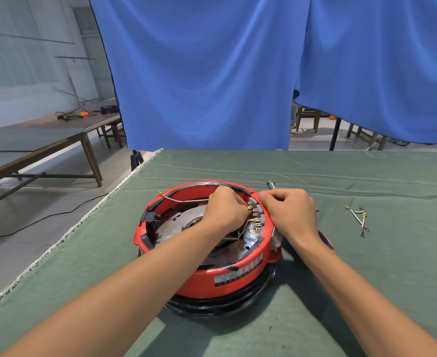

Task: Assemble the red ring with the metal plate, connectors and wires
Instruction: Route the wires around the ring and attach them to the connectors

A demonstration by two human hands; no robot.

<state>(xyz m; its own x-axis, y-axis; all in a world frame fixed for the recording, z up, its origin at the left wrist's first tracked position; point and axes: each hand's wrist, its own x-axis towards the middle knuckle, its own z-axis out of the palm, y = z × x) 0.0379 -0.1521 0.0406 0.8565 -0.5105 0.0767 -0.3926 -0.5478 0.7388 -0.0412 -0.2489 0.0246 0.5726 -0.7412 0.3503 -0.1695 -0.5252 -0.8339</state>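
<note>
Your left hand [224, 210] pinches a wire [186, 200] inside the red ring [212, 276]; your right hand [288, 212] grips its rim, brass connectors [253, 219] between them.

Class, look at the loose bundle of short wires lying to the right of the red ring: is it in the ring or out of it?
Out. The wire bundle lies on the green cloth, apart from the red ring and untouched by either hand.

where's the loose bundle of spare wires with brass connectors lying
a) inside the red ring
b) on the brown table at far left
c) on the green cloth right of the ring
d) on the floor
c: the spare wires lie on the green cloth, apart from the red ring.
</note>
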